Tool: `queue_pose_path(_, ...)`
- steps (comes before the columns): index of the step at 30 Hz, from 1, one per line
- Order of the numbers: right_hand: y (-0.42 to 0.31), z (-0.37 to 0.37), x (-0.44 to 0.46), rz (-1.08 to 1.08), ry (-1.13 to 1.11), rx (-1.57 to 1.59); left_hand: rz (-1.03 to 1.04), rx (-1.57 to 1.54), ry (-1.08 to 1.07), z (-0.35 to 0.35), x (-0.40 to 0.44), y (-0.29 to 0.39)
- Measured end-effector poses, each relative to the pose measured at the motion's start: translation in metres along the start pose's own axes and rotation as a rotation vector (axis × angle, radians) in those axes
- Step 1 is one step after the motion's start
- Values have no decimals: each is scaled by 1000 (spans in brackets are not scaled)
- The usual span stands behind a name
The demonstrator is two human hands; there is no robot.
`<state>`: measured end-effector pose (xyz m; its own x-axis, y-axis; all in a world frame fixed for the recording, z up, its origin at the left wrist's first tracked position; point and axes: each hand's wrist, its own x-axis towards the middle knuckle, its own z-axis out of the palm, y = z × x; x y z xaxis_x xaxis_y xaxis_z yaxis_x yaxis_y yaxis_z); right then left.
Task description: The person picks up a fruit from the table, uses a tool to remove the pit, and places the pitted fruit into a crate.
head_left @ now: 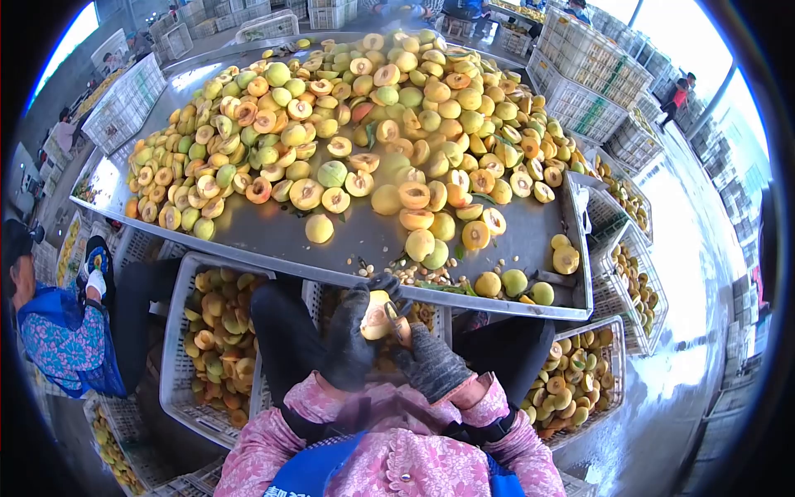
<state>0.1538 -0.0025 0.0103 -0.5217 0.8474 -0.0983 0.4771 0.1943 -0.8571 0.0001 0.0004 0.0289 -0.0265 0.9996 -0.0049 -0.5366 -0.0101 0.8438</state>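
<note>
My left hand [348, 331], in a dark glove, is closed around a cut peach [376, 316], its pale flesh facing up. My right hand [435, 361], in a grey knitted glove, grips a small pitting knife [402, 328] with a brownish handle. The dark metal end of the knife touches or sits very close to the peach; its exact shape is too small to tell. Both hands are over my lap, just in front of the metal table [348, 258]. Heaped on that table are many peaches [331, 174], whole and halved. Loose pits [414, 272] lie near its front edge.
Crates of fruit stand to my left [172, 356] and right [617, 364], and another lies partly hidden beneath my hands. A co-worker [62, 323] sits at the far left. Stacked crates [588, 74] rise behind the table, and wet floor [671, 273] runs along the right.
</note>
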Motion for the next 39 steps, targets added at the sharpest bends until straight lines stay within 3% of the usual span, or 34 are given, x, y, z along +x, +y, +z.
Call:
queue_pose_path(5, 20, 13, 5, 44, -110, -239, 77, -25, 50, -1, 3, -15)
queue_pose_path(8, 29, 22, 9, -131, -135, -415, 94, 6, 69, -7, 5, -24)
queue_pose_path(10, 40, 35, 12, 74, -70, 225, 156, 164, 55, -10, 4, -29)
queue_pose_path(11, 44, 40, 12, 120, -66, 371, 196, 272, 42, -12, 3, -30)
queue_pose_path(12, 41, 41, 13, 166, -56, 517, 169, 181, 65, -10, 4, -30)
queue_pose_path(16, 19, 34, 13, 122, -134, 411, 83, -143, 106, -8, 6, -29)
queue_pose_path(20, 68, 75, 25, -99, -75, 586, 15, -347, 152, -9, 9, -33)
queue_pose_path(24, 81, 78, 26, -196, -39, 215, 51, -56, 158, -13, 9, -38)
queue_pose_path(26, 29, 40, 22, -120, -83, -101, 19, -74, 173, -18, 9, -40)
queue_pose_path(29, 22, 36, 19, -69, -99, -174, 250, 824, 69, -46, 5, -47)
queue_pose_path(32, 26, 32, 21, -47, -250, -223, 447, 970, -114, -48, 15, -29)
queue_pose_path(35, 47, 45, 26, -148, -242, -235, 455, 983, -109, -62, 17, -41)
queue_pose_path(39, 19, 22, 32, 210, -467, 505, 533, 1132, -66, -72, 15, -49)
